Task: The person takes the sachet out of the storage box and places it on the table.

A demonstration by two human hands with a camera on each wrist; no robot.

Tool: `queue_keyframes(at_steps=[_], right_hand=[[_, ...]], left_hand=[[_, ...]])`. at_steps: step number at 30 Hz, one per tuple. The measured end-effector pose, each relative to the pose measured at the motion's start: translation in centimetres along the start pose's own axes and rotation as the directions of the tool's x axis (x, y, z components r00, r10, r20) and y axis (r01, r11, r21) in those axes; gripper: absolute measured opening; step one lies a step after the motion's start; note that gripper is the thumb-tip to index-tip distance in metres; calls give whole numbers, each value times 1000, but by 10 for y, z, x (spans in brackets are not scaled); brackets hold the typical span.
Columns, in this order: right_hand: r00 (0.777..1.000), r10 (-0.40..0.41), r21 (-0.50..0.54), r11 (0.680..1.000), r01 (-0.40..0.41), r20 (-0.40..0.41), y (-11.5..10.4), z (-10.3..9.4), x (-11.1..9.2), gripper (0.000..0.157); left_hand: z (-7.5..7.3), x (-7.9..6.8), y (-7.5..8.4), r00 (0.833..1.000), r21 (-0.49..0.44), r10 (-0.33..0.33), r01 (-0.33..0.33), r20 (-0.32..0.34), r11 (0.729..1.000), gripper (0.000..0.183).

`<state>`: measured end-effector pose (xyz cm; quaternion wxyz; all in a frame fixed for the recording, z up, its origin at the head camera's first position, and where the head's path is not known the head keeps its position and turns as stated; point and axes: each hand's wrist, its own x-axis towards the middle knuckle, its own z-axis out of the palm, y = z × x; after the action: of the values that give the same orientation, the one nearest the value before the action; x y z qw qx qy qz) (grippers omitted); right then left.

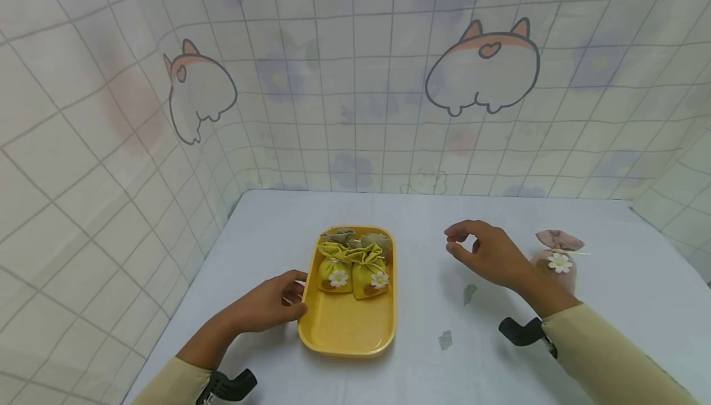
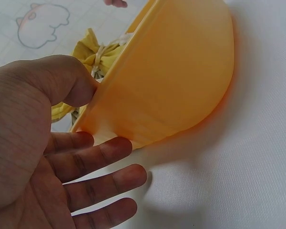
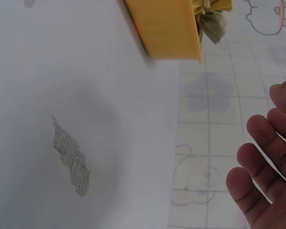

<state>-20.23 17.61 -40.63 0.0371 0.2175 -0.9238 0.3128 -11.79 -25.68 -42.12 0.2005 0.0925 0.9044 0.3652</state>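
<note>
The yellow tray (image 1: pixel 347 328) stood on the white counter (image 1: pixel 428 238), two yellow-green pouches (image 1: pixel 371 269) and two greyish pouches (image 1: pixel 379 241) in its far half. The left hand (image 1: pixel 272 303) rested a thumb on the rim, its fingers (image 2: pixel 128 177) apart; the right hand (image 1: pixel 494 257) hung above the counter, fingers loosely bent, near a pink pouch (image 1: pixel 565 278). Grey patches (image 1: pixel 445 339) dotted the surface; gridded, corgi-printed sheeting (image 1: pixel 355 71) rose behind and beside it

You have a white, cloth-covered table (image 1: pixel 411 371) before you, with a yellow plastic round-cornered tray (image 1: pixel 351 325) resting on it. From the tray, a pale-pink fabric drawstring pouch (image 1: pixel 568 278) sits well apart at your three o'clock, with small, irregular grey patches (image 1: pixel 445 340) nearer, toward three and four.
</note>
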Motion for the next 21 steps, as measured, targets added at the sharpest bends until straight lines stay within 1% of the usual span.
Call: queue_keyframes(at_steps=[13,21], right_hand=[[999,27,3,1000,-27,30,-14,12,7,25],[999,0,20,1000,-1,35,-22,19,11,23]], left_hand=[[-1,-1,0,1000,-13,22,-22,15,1000,59],[-1,-1,0,1000,-19,18,-18,17,1000,59]])
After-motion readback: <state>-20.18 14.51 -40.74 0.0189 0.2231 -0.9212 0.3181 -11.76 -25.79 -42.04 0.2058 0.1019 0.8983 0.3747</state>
